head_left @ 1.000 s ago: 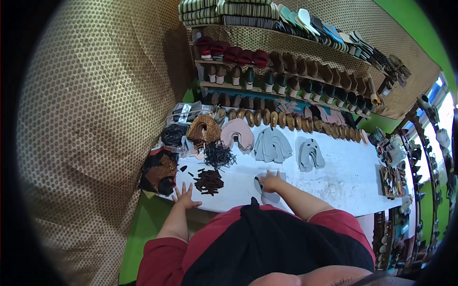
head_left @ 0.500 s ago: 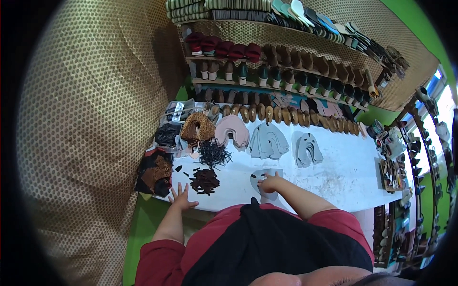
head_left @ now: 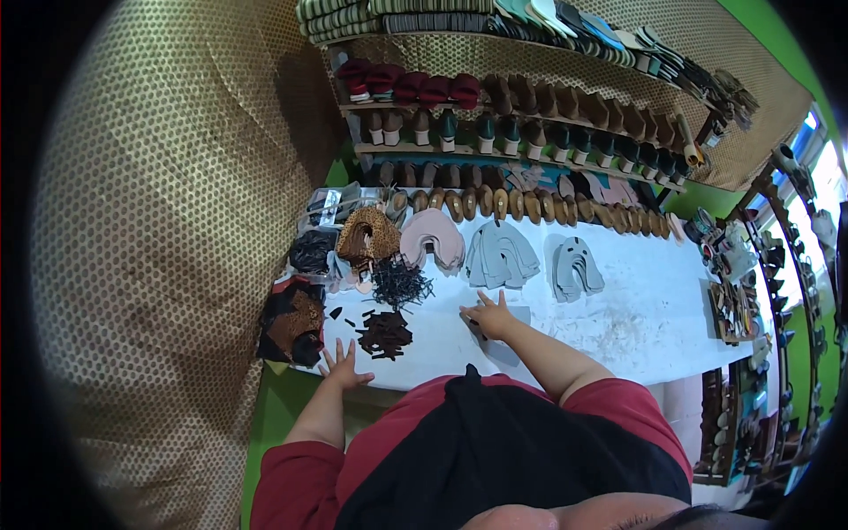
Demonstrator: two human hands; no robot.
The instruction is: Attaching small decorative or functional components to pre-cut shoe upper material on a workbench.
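My left hand rests at the table's near edge with its fingers spread, holding nothing. Beyond it lies a heap of short dark brown strips. My right hand is over the middle of the table, fingers stretched apart and pointing to the far left. Under and beside it shows a grey patch, mostly covered by the hand and forearm; whether it is a cut piece or shadow I cannot tell. Ahead of the right hand sit a fanned stack of grey curved shoe-upper pieces and a smaller grey stack with dark marks.
Pink curved pieces, leopard-print pieces and black strips lie at the left of the white table. Shoe lasts line its far edge below shelves of shoes. A holder of tools stands at the right.
My right hand has moved forward and slightly left, its fingers now stretched out, off the grey piece it was touching. My left hand stays spread at the edge. The view has shifted slightly.
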